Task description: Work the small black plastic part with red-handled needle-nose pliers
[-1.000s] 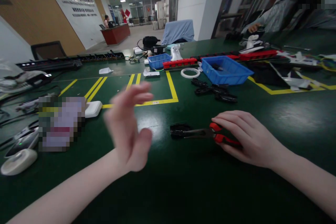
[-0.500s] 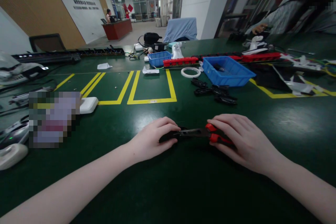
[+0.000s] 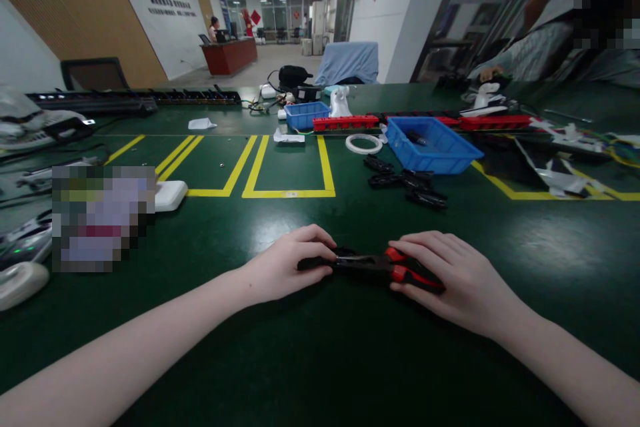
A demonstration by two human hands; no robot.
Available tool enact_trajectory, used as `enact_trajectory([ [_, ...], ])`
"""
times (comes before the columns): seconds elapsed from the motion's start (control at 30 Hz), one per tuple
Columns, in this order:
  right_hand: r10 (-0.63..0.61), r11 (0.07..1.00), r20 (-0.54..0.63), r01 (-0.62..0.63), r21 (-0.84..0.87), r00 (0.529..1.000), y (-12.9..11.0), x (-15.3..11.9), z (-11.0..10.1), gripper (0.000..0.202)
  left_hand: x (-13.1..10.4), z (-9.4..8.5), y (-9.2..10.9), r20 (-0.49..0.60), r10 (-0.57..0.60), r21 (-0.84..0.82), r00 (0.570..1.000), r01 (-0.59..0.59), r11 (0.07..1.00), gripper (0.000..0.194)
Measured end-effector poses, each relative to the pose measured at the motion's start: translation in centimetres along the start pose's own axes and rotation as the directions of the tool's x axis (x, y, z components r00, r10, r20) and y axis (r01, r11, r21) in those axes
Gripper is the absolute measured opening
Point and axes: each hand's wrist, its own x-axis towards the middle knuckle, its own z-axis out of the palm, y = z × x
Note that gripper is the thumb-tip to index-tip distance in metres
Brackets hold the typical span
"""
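My right hand is wrapped round the red and black handles of a pair of pliers, whose dark jaws point left. My left hand pinches a small black part at the tip of the jaws; its shape is hard to make out against the dark green table. Both hands are low over the table, with the pliers between them. Beyond my right hand lie several black bundles, beside a blue bin that holds dark items.
A white tape roll, a smaller blue bin and red strips lie farther back. To the left are a white block, a white mouse and cables. A person's hand shows at the back right.
The pliers and my right hand have shifted slightly left and down in the view. My left hand has moved a little left, still pinching the black part. The camera view has tilted slightly.
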Motion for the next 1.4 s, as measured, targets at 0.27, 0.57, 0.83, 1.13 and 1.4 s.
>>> enact_trajectory([
  [0.27, 0.008, 1.000, -0.009, -0.008, 0.007, 1.000, -0.3, 0.0, 0.1, 0.040, 0.0, 0.1, 0.0, -0.001, -0.005, -0.011, 1.000, 0.005, 1.000, 0.019],
  [0.57, 0.036, 0.999, -0.033, -0.036, 0.014, 0.999, -0.1, -0.3, 0.6, 0.039, 0.1, -0.1, 0.1, 0.009, -0.010, -0.033, 1.000, 0.011, 0.999, 0.018],
  [0.83, 0.008, 1.000, -0.039, -0.007, 0.025, 0.999, -0.3, -0.3, 0.5, 0.039, 0.1, 0.0, 0.0, 0.009, -0.027, -0.056, 1.000, 0.027, 0.998, 0.016],
  [1.13, -0.075, 0.997, -0.061, 0.073, -0.035, 0.995, -0.6, 0.3, 0.4, 0.036, 0.1, -0.2, -0.1, -0.003, 0.004, -0.073, 1.000, -0.004, 0.997, 0.013],
  [1.4, -0.139, 0.984, -0.117, 0.123, -0.131, 0.983, 2.1, -0.8, 1.4, 0.037, 0.3, -0.5, -0.6, -0.044, 0.053, -0.133, 0.998, -0.059, 0.989, 0.013],
])
